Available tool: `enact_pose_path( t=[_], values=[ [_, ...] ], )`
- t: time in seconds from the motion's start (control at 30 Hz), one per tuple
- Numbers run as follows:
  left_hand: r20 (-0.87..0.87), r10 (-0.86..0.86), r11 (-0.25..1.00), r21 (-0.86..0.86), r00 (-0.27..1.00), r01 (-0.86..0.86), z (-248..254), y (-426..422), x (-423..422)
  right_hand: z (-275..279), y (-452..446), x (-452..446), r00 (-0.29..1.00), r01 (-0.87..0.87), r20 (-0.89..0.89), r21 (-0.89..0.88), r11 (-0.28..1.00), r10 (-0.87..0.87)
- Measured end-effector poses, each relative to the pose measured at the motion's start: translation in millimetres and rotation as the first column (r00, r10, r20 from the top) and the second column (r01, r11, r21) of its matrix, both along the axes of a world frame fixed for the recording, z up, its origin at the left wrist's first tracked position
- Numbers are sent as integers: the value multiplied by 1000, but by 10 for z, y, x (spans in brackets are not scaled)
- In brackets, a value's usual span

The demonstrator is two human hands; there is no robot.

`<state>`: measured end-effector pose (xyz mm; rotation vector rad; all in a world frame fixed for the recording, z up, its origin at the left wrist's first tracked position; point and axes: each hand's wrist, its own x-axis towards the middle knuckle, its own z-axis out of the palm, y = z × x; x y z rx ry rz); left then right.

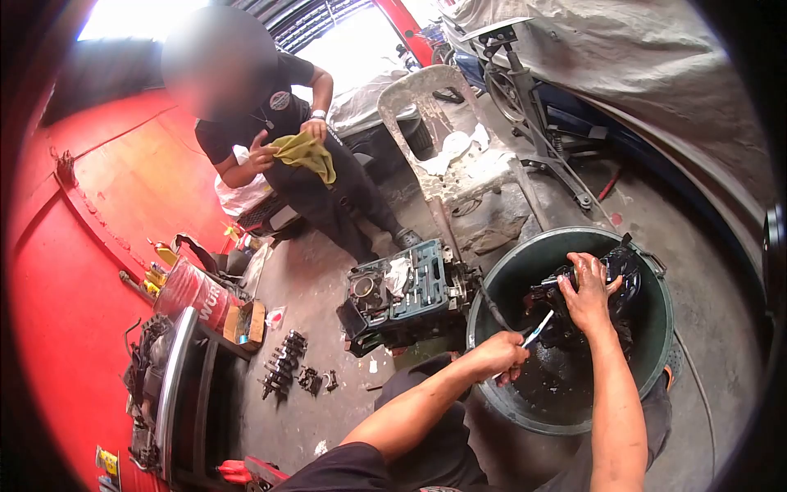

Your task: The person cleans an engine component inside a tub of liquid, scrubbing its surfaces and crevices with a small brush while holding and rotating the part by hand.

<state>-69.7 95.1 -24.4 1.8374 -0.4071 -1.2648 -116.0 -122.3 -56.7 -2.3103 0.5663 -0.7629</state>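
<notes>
Left hand [502,357] is clamped on a slim white-and-blue brush [538,327], right hand [588,293] sits fingers-spread on a glossy black part [627,277] in a round dark-green tub [653,324].

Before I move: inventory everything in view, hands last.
tub: 1, dark green, right
item: 1, black, in tub
brush: 1, white-blue, at tub
tool case: 1, teal, centre
chair: 1, grey, behind tub
crankshaft: 1, dark, left floor
co-worker: 1, dark clothes, upper left
cloth: 1, yellow-green, held by co-worker
sheet: 1, beige, upper right
wall: 1, red, left
container: 1, red, left
left hand: 1, bare, holding brush
right hand: 1, bare, on item
</notes>
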Motion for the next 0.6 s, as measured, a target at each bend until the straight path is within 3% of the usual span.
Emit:
enact_pose_path(
  t=[0.1, 0.27, 0.37, 0.5, 0.6],
  values=[
    [-75, 91, 996, 20, 993, -90, 13, 64, -117, 7, 5, 7, 1000, 4, -8, 8, 1000, -4],
    [123, 139, 988, 50, 983, -146, -192, 86, -169, 0, 11, 19, 1000, 8, -10, 4, 1000, -8],
    [127, 278, 958, -108, 952, -266, -198, 116, -173, -5, 16, 21, 1000, 7, -12, 5, 1000, -7],
    [-22, 366, 840, -423, 930, -340, -372, -59, -142, -21, 24, 42, 1000, 19, -5, -9, 1000, -19],
    [34, 370, 824, -473, 929, -311, -451, -339, -106, -10, 29, 46, 1000, 15, 6, -24, 1000, -14]
  ],
)
